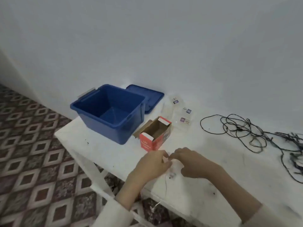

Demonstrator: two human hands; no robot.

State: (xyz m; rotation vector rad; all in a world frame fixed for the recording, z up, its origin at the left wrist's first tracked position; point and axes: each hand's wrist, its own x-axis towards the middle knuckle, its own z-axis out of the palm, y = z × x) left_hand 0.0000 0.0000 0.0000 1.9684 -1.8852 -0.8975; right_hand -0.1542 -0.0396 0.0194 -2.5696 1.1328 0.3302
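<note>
One white counter [101, 154] against wall. Blue bin [105, 130] open, at far left end. Blue lid [152, 97] flat behind it. Dark cord [242, 128] tangled at right, well apart from hands. Red carton [146, 144] open-topped, just beside bin. Clear packets [182, 113] behind carton. Left hand [152, 164], right hand [191, 163] near front edge: fingers curled, tips meeting, both pinching small clear packet [172, 172] lying on counter between them. Detail blurred.

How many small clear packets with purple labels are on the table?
3, right of the blue lid: back packet, middle packet, front packet near the red box. A fourth may be between left hand and right hand; blurred.
</note>
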